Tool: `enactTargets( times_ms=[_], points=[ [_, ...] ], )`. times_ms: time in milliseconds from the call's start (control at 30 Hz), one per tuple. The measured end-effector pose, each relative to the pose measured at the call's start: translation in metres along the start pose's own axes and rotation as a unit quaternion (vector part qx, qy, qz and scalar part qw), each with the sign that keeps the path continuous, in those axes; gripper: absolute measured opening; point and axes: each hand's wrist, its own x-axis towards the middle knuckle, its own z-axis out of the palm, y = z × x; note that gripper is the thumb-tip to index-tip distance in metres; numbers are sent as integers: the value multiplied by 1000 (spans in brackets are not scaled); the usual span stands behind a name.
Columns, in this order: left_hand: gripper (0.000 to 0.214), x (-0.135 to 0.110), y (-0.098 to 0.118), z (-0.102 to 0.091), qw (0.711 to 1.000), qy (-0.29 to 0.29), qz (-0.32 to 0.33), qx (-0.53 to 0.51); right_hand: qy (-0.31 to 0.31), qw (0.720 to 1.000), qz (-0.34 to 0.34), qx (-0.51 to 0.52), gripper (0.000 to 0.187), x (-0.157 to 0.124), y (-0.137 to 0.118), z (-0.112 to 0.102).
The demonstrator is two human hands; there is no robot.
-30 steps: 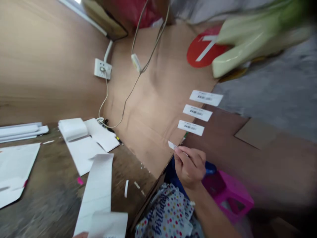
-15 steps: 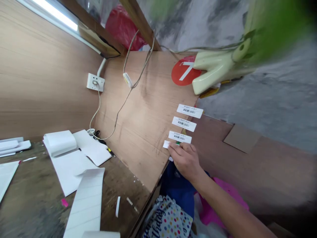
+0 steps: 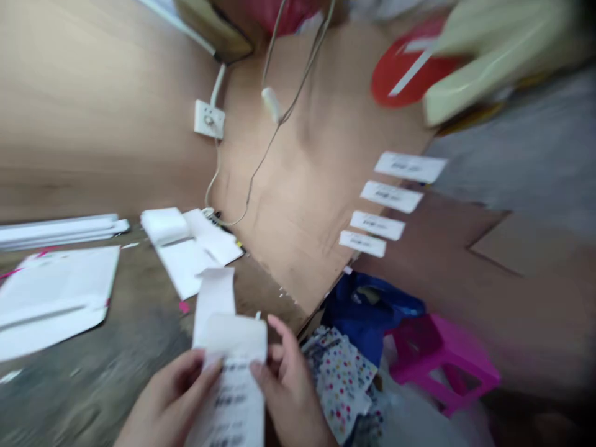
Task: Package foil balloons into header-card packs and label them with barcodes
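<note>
A long strip of white barcode labels (image 3: 235, 397) is stretched between my two hands, low in the view. My left hand (image 3: 174, 394) pinches its left edge with the thumb on top. On the opposite edge, the thumb of my right hand (image 3: 291, 388) presses down while the index finger points up. The strip's far end folds over, and a blank length of backing paper (image 3: 215, 288) runs away onto the table. Several barcode labels (image 3: 377, 225) stick out in a column along the wooden panel's right edge. Motion blur hides their print.
The dark tabletop (image 3: 135, 310) bears an open white notepad (image 3: 186, 267) and a stack of white papers (image 3: 56, 298). A cable hangs by the wooden panel (image 3: 298, 186) near a white socket (image 3: 209, 119). To the right below stand a pink stool (image 3: 442, 354) and a polka-dot bag (image 3: 342, 379).
My right hand has left the lowest label, which now sticks on the panel edge. Both hands now hold the label strip over the table, and the view has shifted left and down.
</note>
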Motion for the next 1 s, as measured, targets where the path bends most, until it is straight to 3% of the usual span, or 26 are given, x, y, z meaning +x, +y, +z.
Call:
enactTargets(
  times_ms=[100,233,333,400,500,567,767,833,900,933,1000],
  points=[
    [43,-6,7,6,998,-41,-5,-45,55,980,107,157,63,-1,9,29],
    [40,-10,1,2,992,-79,-41,-94,46,987,101,114,61,9,11,30],
    [38,-14,-6,-4,992,-66,-39,-105,73,992,-45,-95,47,12,10,16],
    [37,-15,-8,-7,992,-70,-35,-100,69,948,-187,-247,36,14,7,7],
    [33,-15,-8,-10,994,-83,-17,-71,-79,909,-282,-296,29,20,2,2],
    [32,-16,-7,-12,996,-86,0,-38,-153,916,-269,-255,25,23,1,3],
    [36,-18,-5,-16,998,-65,-6,-6,-165,929,-226,-242,27,17,5,11],
    [36,-18,-3,-17,999,-44,-1,-14,-128,943,-188,-241,41,15,7,11],
    [36,-17,-1,-17,999,-26,-2,-26,-46,965,-128,-222,50,14,9,12],
    [36,-17,-2,-17,999,-18,-7,-32,-12,978,-85,-191,50,14,10,13],
    [37,-17,-4,-17,999,-3,-19,-42,-6,998,21,-65,44,14,10,16]
  ],
)
